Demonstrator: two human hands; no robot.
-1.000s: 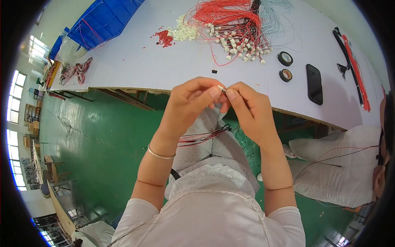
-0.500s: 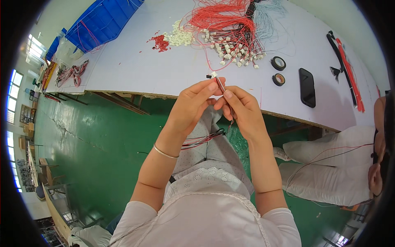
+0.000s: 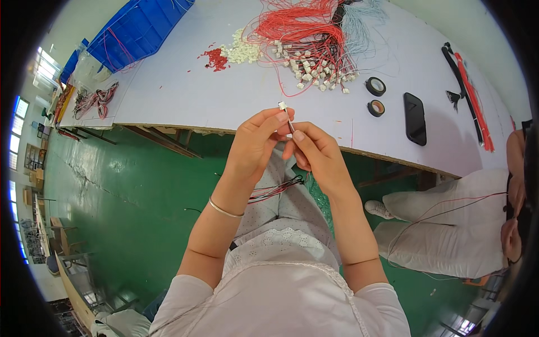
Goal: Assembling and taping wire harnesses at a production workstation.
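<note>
In front of the table's near edge, a small white plug connector [image 3: 282,105] sticks up past the fingertips of my left hand [image 3: 259,135]. That hand pinches it just below, between thumb and fingers. Thin dark and light wires [image 3: 290,124] run down from the connector to my right hand [image 3: 314,147], whose thumb and index finger squeeze them. My right fingers are curled, and part of the wires is hidden behind them. Below the hands, a bundle of red, black and white wires [image 3: 275,191] lies across my lap.
On the white table [image 3: 179,106] lie red wire harnesses [image 3: 303,28] with white connectors, loose cream pieces [image 3: 244,49], red pieces [image 3: 215,59], two tape rolls [image 3: 376,86] and a black phone [image 3: 415,119]. A blue bin [image 3: 137,33] stands far left. Another person [image 3: 449,224] is at right.
Both hands and the connector have shifted slightly left. The small black piece beside the connector no longer shows. The whole view has moved a little.
</note>
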